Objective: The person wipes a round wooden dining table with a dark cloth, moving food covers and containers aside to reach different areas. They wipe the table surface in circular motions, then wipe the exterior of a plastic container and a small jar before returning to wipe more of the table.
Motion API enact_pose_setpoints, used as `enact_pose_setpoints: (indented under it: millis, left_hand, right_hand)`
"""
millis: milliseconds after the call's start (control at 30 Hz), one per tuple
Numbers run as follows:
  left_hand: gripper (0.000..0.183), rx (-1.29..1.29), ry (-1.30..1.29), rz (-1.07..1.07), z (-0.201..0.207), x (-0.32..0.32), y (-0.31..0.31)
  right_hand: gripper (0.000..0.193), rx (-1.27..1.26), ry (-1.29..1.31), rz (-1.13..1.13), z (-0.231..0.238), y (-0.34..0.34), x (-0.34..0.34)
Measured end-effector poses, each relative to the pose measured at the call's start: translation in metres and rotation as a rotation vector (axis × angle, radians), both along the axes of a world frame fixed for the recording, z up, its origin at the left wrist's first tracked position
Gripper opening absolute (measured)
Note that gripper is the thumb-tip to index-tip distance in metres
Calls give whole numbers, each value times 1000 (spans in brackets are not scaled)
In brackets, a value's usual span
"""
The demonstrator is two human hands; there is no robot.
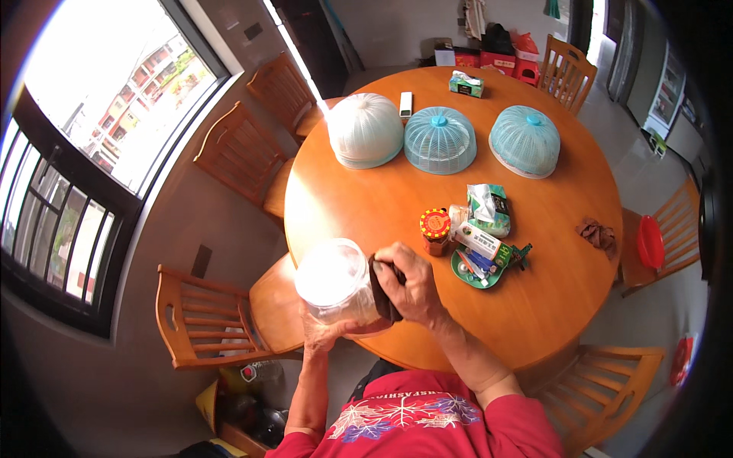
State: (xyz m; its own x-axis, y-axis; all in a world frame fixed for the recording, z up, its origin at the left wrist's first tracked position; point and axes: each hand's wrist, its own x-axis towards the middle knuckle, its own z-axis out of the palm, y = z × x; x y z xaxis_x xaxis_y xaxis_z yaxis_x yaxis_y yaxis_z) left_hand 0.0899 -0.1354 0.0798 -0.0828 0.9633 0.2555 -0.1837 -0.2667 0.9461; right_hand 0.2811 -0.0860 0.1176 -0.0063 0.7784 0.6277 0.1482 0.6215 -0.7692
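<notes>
A large clear plastic jar (343,294) is held tilted over the table's near left edge, its upper left end washed out by glare. My left hand (327,330) curls round its underside, partly hidden by the jar. Against the jar's right side, my right hand (411,281) grips a dark brown cloth (384,288) with bent fingers. Past my right hand stands a jar with a red and yellow lid (436,223). Beside that jar, a green dish (480,283) holds a white box and small items.
Three mesh food covers, one whitish (366,130) and two blue (440,141), sit on the far half of the round wooden table (534,320). A tissue pack (489,210) lies mid-table, a brown rag (597,236) at right. Wooden chairs (206,317) surround it; a window (114,84) is left.
</notes>
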Motion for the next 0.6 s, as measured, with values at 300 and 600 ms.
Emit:
enact_pose_setpoints:
  millis: [300,600]
  left_hand:
    - [115,-6,-33,-365,13,-32,14]
    - [115,-44,-459,-274,-7,-72,63]
  right_hand:
    - [22,-543,-74,869,28,92,-28]
    - [31,-363,451,581,-28,88,-61]
